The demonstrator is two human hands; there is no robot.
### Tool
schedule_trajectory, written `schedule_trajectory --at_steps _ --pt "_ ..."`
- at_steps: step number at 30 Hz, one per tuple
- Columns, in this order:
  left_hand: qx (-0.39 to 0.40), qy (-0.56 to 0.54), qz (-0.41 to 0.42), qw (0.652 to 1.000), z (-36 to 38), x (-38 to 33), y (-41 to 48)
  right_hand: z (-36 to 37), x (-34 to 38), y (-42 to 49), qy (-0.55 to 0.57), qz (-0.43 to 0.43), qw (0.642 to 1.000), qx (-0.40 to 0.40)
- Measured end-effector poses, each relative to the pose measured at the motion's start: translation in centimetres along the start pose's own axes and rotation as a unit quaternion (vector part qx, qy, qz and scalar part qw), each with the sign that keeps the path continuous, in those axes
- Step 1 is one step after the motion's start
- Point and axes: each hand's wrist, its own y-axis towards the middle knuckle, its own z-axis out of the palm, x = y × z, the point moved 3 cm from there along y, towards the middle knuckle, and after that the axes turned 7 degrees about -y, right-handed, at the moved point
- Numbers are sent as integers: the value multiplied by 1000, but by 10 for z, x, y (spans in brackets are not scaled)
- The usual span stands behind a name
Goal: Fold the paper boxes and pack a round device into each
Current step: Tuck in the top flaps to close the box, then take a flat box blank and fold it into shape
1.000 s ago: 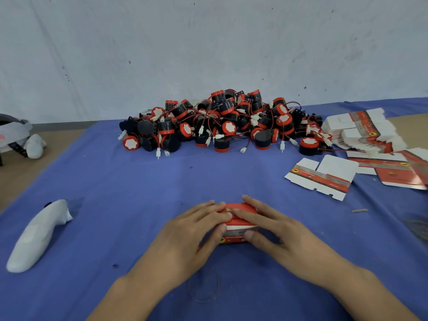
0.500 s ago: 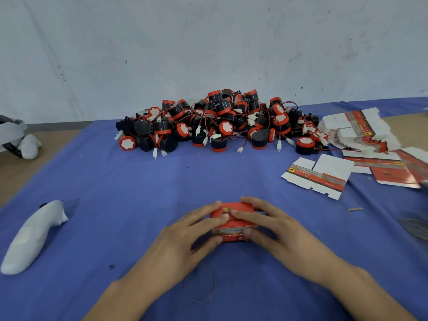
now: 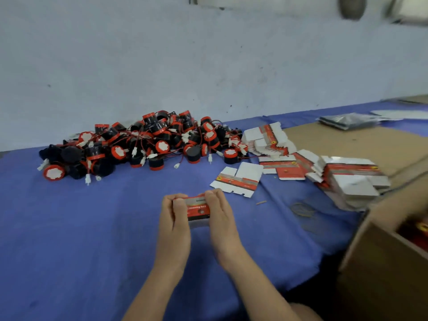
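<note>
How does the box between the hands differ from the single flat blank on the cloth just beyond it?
The folded box is closed into a block; the flat blank lies unfolded, flaps spread. The folded box is gripped by the left hand and right hand; the flat blank rests untouched on the blue cloth. The folded box shows mostly red print, the flat blank much white card. Both carry red printing.

Packing workshop, heaped round devices (image 3: 143,144), flat boxes (image 3: 354,181) (stacked)

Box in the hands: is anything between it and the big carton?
Nothing visible. Left hand and right hand hold the box; toward the carton lie only cloth and thin bands.
</note>
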Motion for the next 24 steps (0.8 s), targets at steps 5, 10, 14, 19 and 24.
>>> schedule_trajectory --at_steps 5,10,14,19,24 --pt "7 -34 -62 997 26 -33 -15 -44 9 -32 62 23 994 -88" --pt "122 -267 -158 943 125 -126 -30 -87 30 -67 13 40 989 -140" --pt "456 -307 -113 827 205 -207 -86 -108 41 -92 -20 12 990 -139" --pt "498 -200 -67 841 207 -199 -93 -117 49 -88 -74 -20 991 -110" --pt "294 -83 -31 952 135 -118 -31 -94 39 -60 -66 -65 989 -116"
